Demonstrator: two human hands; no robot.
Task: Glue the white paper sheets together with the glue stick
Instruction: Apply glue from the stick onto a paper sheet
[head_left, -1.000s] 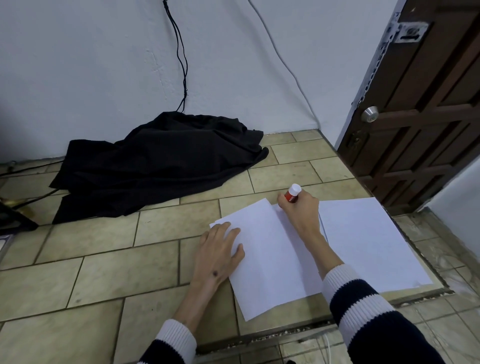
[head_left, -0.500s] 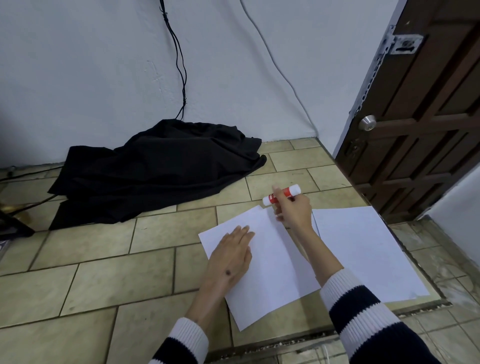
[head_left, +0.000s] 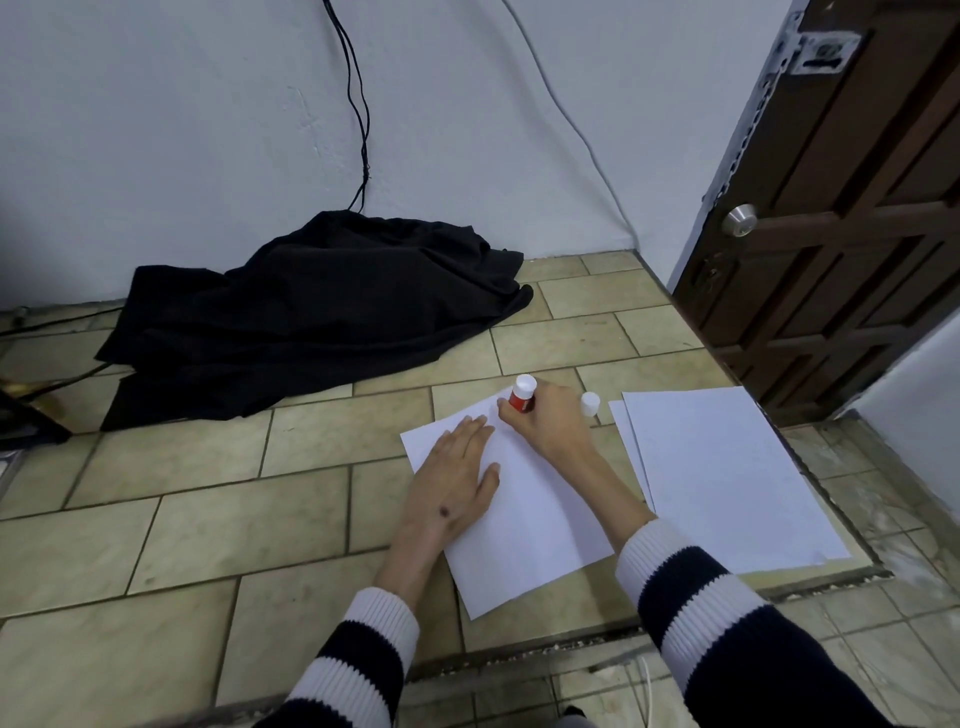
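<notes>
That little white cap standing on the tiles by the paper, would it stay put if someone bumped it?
Probably not. The white cap looks small and light, plastic by its look, so a nudge would likely slide it across the smooth floor tiles. It stands upright now; tipped over, its round shape suggests it would roll, perhaps toward the stack of sheets beside it.

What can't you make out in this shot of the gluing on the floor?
- Head view: the glue stick's tip is hidden by the right hand, so contact with the single sheet is unclear.
- How many sheets are in the stack is too fine to count.
- What lies under the black cloth is covered.
- Any glue on the paper is invisible, white on white.
</notes>
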